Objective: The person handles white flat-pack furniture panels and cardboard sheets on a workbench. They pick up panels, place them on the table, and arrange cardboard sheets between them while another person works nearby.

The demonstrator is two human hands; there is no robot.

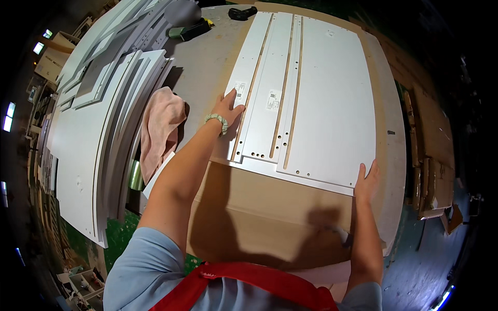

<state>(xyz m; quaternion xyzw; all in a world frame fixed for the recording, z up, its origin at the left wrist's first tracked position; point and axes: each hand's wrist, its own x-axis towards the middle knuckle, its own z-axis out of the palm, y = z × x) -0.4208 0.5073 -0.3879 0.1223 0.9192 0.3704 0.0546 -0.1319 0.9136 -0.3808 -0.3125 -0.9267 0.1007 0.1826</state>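
Observation:
White boards with long grooves and drilled holes lie flat on brown cardboard. A wide board (334, 98) is on the right, with a narrower board (268, 78) and another narrow board (251, 57) to its left. Small printed labels (273, 100) are stuck on the two narrow ones. My left hand (227, 110) rests at the left edge of the boards, thumb and fingers apart, holding nothing. At the near right corner, my right hand (367, 182) lies against the board's edge with its fingers stretched out. Its palm side is hidden.
Stacked grey and white panels (78, 166) stand on the left, beside a pink cloth (162, 124) and a green roll (136, 176). A black tool (242, 13) lies at the far edge. The cardboard sheet (270, 207) extends toward me; cardboard boxes (433, 135) stand at right.

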